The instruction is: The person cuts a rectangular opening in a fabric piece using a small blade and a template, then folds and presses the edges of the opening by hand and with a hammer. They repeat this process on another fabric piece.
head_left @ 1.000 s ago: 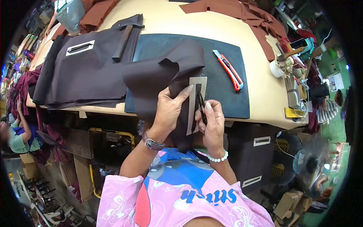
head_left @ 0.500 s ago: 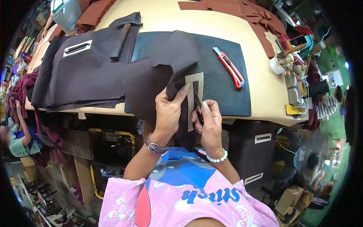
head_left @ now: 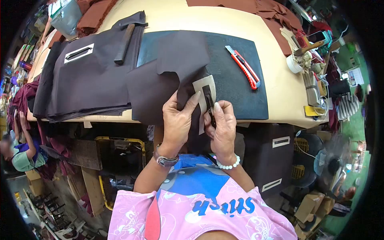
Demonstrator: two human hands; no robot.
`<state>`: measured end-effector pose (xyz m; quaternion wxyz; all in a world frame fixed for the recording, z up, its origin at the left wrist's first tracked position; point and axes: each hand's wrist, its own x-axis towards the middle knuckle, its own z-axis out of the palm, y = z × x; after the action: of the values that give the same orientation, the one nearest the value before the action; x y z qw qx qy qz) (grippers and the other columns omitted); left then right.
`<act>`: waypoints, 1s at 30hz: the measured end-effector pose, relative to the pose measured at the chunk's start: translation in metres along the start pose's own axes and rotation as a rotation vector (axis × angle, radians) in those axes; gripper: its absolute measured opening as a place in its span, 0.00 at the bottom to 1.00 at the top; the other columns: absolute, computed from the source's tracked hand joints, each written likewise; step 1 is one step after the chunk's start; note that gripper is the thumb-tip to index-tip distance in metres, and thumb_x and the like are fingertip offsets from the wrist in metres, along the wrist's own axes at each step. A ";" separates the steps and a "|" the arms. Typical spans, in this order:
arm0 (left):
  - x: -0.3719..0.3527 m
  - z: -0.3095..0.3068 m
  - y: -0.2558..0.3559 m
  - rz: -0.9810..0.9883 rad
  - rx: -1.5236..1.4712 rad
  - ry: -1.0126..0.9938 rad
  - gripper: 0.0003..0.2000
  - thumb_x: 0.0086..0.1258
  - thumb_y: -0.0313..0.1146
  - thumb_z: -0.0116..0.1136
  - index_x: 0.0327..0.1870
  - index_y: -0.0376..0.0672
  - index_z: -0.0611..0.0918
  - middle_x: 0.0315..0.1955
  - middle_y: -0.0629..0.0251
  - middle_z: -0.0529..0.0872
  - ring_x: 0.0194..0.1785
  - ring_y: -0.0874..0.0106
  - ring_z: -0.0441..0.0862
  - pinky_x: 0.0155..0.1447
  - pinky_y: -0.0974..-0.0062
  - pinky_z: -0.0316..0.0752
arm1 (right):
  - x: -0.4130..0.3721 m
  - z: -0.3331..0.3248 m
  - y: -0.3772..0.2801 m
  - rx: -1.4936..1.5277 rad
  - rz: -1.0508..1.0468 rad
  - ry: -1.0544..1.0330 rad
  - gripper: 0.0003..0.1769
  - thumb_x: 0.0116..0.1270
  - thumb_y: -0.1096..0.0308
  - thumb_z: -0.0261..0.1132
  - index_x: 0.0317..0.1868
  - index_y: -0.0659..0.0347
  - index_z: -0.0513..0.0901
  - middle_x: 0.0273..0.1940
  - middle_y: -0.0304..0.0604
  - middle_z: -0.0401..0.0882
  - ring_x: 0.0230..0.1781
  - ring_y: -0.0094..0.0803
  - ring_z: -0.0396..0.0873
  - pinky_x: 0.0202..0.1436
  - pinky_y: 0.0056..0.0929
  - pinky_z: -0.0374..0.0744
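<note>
My left hand (head_left: 177, 119) pinches a dark brown fabric piece (head_left: 168, 76) that drapes over the table's near edge. A pale rectangular patch with a slot (head_left: 205, 89) is stitched on it and curls upward. My right hand (head_left: 221, 129) grips small black snips (head_left: 209, 107) with the blades in the slot of the patch. The fabric lies partly on a dark cutting mat (head_left: 236, 84).
A stack of dark fabric pieces (head_left: 88, 76) with a hammer (head_left: 123, 39) on top lies to the left. A red utility knife (head_left: 243, 66) rests on the mat. Brown cloth (head_left: 276, 16), tape and tools sit at the far right. Another person (head_left: 18, 148) is low at the left.
The patch has bent upward and curled at its top as both hands shifted slightly up. The snips have moved further up the slot.
</note>
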<state>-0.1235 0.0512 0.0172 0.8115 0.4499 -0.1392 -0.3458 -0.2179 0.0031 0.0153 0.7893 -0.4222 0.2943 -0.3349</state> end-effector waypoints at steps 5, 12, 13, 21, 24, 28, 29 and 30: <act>0.000 -0.001 0.000 -0.014 0.028 0.002 0.06 0.67 0.27 0.60 0.42 0.36 0.81 0.28 0.67 0.84 0.24 0.82 0.78 0.27 0.83 0.73 | 0.001 0.000 0.001 -0.016 -0.002 0.022 0.09 0.73 0.61 0.55 0.43 0.56 0.65 0.21 0.32 0.70 0.15 0.12 0.61 0.15 0.12 0.58; 0.004 0.004 0.002 -0.036 0.042 0.004 0.06 0.66 0.28 0.61 0.40 0.36 0.81 0.28 0.67 0.84 0.25 0.82 0.79 0.28 0.82 0.74 | 0.003 -0.003 0.002 -0.027 -0.022 0.011 0.09 0.73 0.62 0.55 0.43 0.55 0.65 0.20 0.31 0.69 0.16 0.12 0.62 0.16 0.12 0.58; 0.004 0.004 0.002 -0.039 0.035 -0.001 0.06 0.66 0.28 0.61 0.40 0.36 0.81 0.28 0.67 0.84 0.25 0.81 0.79 0.28 0.82 0.74 | 0.003 -0.003 0.001 -0.010 -0.009 0.011 0.09 0.73 0.61 0.54 0.44 0.56 0.65 0.20 0.31 0.69 0.16 0.12 0.62 0.17 0.12 0.58; 0.005 0.004 0.006 -0.077 0.041 -0.035 0.07 0.67 0.28 0.60 0.42 0.36 0.80 0.28 0.66 0.84 0.26 0.80 0.79 0.29 0.81 0.75 | 0.002 -0.002 -0.001 0.034 0.040 0.028 0.10 0.73 0.60 0.54 0.45 0.55 0.66 0.20 0.31 0.68 0.15 0.11 0.59 0.16 0.11 0.55; 0.005 0.001 0.002 -0.082 0.054 -0.017 0.07 0.67 0.28 0.60 0.42 0.35 0.80 0.29 0.66 0.84 0.27 0.80 0.79 0.31 0.81 0.75 | 0.003 -0.006 0.005 0.034 0.035 0.012 0.10 0.73 0.60 0.55 0.44 0.55 0.66 0.20 0.31 0.68 0.14 0.11 0.58 0.15 0.11 0.55; 0.007 -0.001 -0.001 -0.096 0.019 -0.003 0.08 0.67 0.29 0.61 0.42 0.36 0.81 0.31 0.66 0.85 0.29 0.81 0.79 0.32 0.81 0.75 | 0.004 -0.007 0.013 0.028 0.044 0.020 0.09 0.73 0.60 0.54 0.44 0.54 0.66 0.20 0.31 0.67 0.14 0.11 0.57 0.15 0.11 0.55; 0.008 -0.003 -0.003 -0.109 0.008 -0.002 0.07 0.66 0.29 0.61 0.41 0.36 0.82 0.31 0.67 0.85 0.29 0.80 0.80 0.33 0.81 0.76 | 0.003 -0.006 0.013 0.027 0.053 0.022 0.09 0.73 0.60 0.54 0.44 0.54 0.66 0.20 0.31 0.67 0.14 0.11 0.57 0.15 0.11 0.55; 0.009 -0.006 -0.005 -0.121 -0.003 -0.002 0.07 0.65 0.30 0.62 0.40 0.37 0.82 0.31 0.67 0.85 0.29 0.79 0.81 0.33 0.81 0.76 | 0.002 -0.006 0.014 0.027 0.060 0.023 0.09 0.73 0.59 0.54 0.44 0.54 0.66 0.20 0.31 0.68 0.14 0.11 0.57 0.14 0.11 0.55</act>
<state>-0.1157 0.0467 0.0084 0.7897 0.4559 -0.1121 -0.3950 -0.2172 0.0045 0.0000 0.8012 -0.3985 0.3113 -0.3200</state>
